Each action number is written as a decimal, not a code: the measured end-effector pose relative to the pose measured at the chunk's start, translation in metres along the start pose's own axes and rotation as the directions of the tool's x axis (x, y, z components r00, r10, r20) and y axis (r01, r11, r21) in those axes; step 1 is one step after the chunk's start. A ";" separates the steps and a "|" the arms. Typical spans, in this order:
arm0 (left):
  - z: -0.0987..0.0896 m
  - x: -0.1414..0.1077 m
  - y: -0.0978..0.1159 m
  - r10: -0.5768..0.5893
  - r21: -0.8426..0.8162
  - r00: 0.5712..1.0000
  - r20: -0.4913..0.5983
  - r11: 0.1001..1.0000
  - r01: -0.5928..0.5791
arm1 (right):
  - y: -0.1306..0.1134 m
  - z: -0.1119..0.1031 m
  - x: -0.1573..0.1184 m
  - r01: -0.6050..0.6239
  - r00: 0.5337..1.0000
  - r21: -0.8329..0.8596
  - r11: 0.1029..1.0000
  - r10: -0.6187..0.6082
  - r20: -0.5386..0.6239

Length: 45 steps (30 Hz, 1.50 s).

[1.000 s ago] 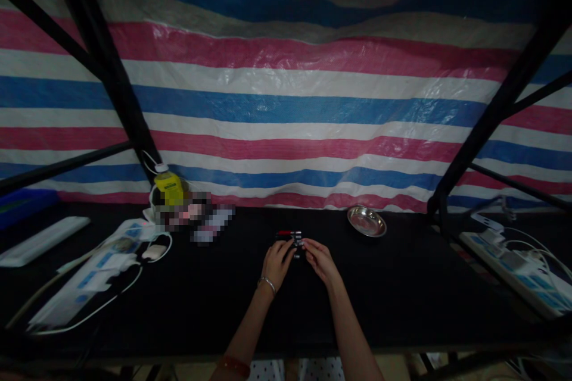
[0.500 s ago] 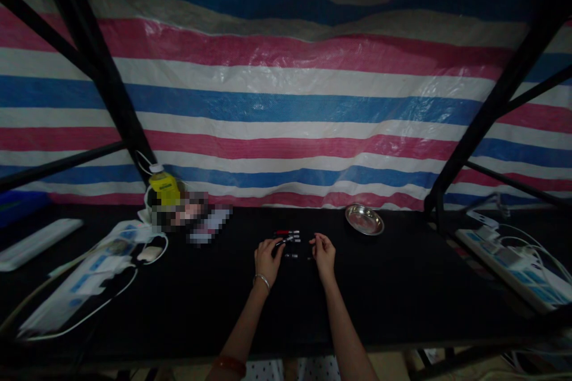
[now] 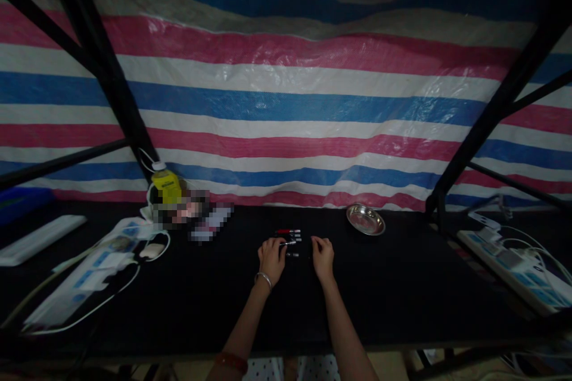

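Observation:
My left hand (image 3: 271, 259) is closed around a small dark stick with a silver end (image 3: 289, 243), too small to name more exactly. That end points right, toward my right hand (image 3: 323, 255). Thumb and fingertips of the right hand are pinched together; whatever they hold, if anything, is hidden. Just beyond the left hand lies a red stick with a silver end (image 3: 288, 231), with similar dark pieces close by it. Nearer to me, another short dark piece with a silver end (image 3: 292, 255) rests on the black tabletop (image 3: 397, 292).
A shallow metal dish (image 3: 366, 219) stands behind and right of my hands. On the left are a yellow bottle (image 3: 166, 183), a white power strip (image 3: 84, 277) and cables. A second power strip (image 3: 513, 268) sits far right. Striped sheeting (image 3: 304, 107) hangs behind.
The held stick has tipped from a slant to nearly level, slightly lower. My right hand's fingers have drawn together into a tighter pinch. The view has shifted slightly.

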<state>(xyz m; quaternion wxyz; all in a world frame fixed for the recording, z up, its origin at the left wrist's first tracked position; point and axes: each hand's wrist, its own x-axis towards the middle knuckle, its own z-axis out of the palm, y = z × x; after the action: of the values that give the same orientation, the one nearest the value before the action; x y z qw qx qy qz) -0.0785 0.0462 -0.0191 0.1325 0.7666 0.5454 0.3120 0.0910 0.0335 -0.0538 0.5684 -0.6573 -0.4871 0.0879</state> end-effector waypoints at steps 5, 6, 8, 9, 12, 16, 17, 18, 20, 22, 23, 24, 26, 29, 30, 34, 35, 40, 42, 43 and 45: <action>0.002 0.000 0.001 -0.003 0.024 1.000 0.029 1.000 0.002 | -0.003 0.000 -0.003 0.051 0.998 -0.180 0.982 -0.042 0.054; 0.002 0.000 0.000 -0.003 0.023 1.000 0.030 1.000 0.003 | -0.003 0.000 -0.004 0.057 0.997 -0.203 0.977 -0.045 0.065; 0.003 0.000 -0.001 -0.003 0.021 0.999 0.036 1.000 0.002 | -0.005 -0.001 -0.004 0.066 0.995 -0.239 0.969 -0.047 0.083; 0.003 0.000 -0.001 -0.003 0.022 0.999 0.043 1.000 0.002 | -0.005 -0.001 -0.004 0.069 0.995 -0.251 0.966 -0.047 0.090; 0.003 0.000 -0.001 -0.013 0.038 0.998 0.068 0.999 0.010 | -0.007 -0.002 -0.004 0.067 0.994 -0.269 0.961 -0.041 0.102; 0.002 0.000 0.001 -0.012 0.070 0.995 0.099 0.998 0.005 | -0.010 -0.002 -0.005 0.060 0.994 -0.275 0.960 -0.033 0.103; 0.002 0.000 0.001 -0.008 0.075 0.995 0.103 0.997 0.000 | -0.010 -0.002 -0.005 0.062 0.994 -0.274 0.960 -0.035 0.103; 0.002 0.000 0.001 -0.004 0.076 0.995 0.103 0.997 -0.004 | -0.011 -0.002 -0.006 0.065 0.994 -0.272 0.960 -0.038 0.103; 0.002 0.000 0.001 0.003 0.071 0.996 0.094 0.997 -0.010 | -0.011 -0.002 -0.006 0.073 0.993 -0.260 0.963 -0.048 0.104; 0.003 0.000 0.000 0.006 0.062 0.997 0.079 0.998 -0.011 | -0.012 -0.002 -0.006 0.082 0.993 -0.243 0.967 -0.059 0.102; 0.003 0.000 0.000 0.005 0.058 0.998 0.069 0.998 -0.009 | -0.013 -0.002 -0.006 0.086 0.993 -0.235 0.968 -0.064 0.100; 0.003 0.000 0.000 0.003 0.055 0.998 0.058 0.998 -0.006 | -0.013 -0.002 -0.006 0.090 0.993 -0.230 0.969 -0.069 0.098; 0.002 0.000 0.001 -0.011 0.050 0.999 0.031 0.999 0.009 | -0.015 -0.003 -0.006 0.097 0.993 -0.227 0.969 -0.077 0.095; 0.000 0.000 0.002 -0.030 0.034 1.000 -0.007 0.999 0.030 | -0.019 -0.004 -0.007 0.124 0.988 -0.230 0.965 -0.098 0.120; 0.000 0.000 0.002 -0.032 0.032 0.999 -0.017 0.999 0.033 | -0.021 -0.004 -0.007 0.143 0.984 -0.231 0.962 -0.112 0.139; 0.001 0.000 0.000 -0.024 0.033 0.999 -0.042 0.999 0.025 | -0.027 -0.006 -0.009 0.251 0.954 -0.246 0.936 -0.195 0.229; 0.001 0.000 0.000 -0.025 0.032 0.999 -0.043 0.999 0.026 | -0.029 -0.006 -0.009 0.274 0.945 -0.253 0.928 -0.211 0.249; 0.001 0.000 0.001 -0.052 0.045 0.998 -0.025 0.998 0.053 | -0.031 -0.005 -0.011 0.295 0.930 -0.289 0.911 -0.206 0.303; 0.000 0.000 0.002 -0.052 0.048 0.998 -0.024 0.997 0.053 | -0.029 -0.004 -0.011 0.280 0.937 -0.286 0.916 -0.195 0.291; 0.000 0.000 0.002 -0.050 0.048 0.998 -0.024 0.998 0.051 | -0.028 -0.004 -0.011 0.269 0.941 -0.280 0.921 -0.191 0.278; 0.000 0.000 0.002 -0.044 0.045 0.999 -0.021 0.998 0.045 | -0.026 -0.004 -0.010 0.244 0.952 -0.264 0.933 -0.179 0.248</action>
<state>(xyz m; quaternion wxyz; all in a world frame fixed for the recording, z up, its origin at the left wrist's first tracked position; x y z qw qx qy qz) -0.0773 0.0452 -0.0179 0.1166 0.7538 0.5708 0.3040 0.0740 0.0204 -0.0351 0.4139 -0.6634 -0.6228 0.0251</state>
